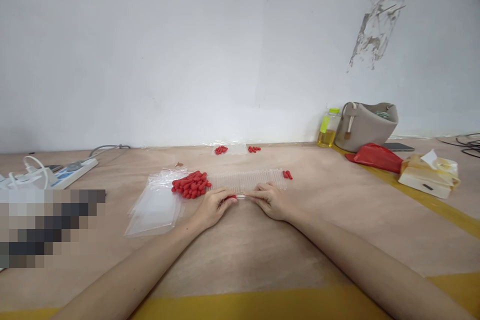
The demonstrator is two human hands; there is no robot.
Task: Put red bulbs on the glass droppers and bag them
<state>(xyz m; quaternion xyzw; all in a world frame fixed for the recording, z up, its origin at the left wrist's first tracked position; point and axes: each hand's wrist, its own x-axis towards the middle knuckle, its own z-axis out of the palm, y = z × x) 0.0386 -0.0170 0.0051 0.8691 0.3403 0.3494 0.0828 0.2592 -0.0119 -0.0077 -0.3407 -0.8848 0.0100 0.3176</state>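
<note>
My left hand (214, 207) is closed, with the red tip of a rubber bulb (233, 196) showing at its fingertips. Facing it, my right hand (274, 202) pinches a thin transparent tube (241, 197) that spans the gap between the hands. Whether tube and bulb are joined is hidden by my fingers. Just beyond lies a row of similar transparent tubes (243, 178), side by side. A heap of red rubber bulbs (191, 184) sits left of the row, partly on transparent zip bags (153, 210). Several red bulbs (287, 175) lie at the row's right end.
Two small groups of red bulbs, left (221, 150) and right (254, 149), lie near the wall on plastic. Rightward are a bottle of yellow liquid (327, 132), a grey bag (365, 127), a red pouch (377, 157) and a tissue pack (427, 177). A power strip (77, 172) lies left.
</note>
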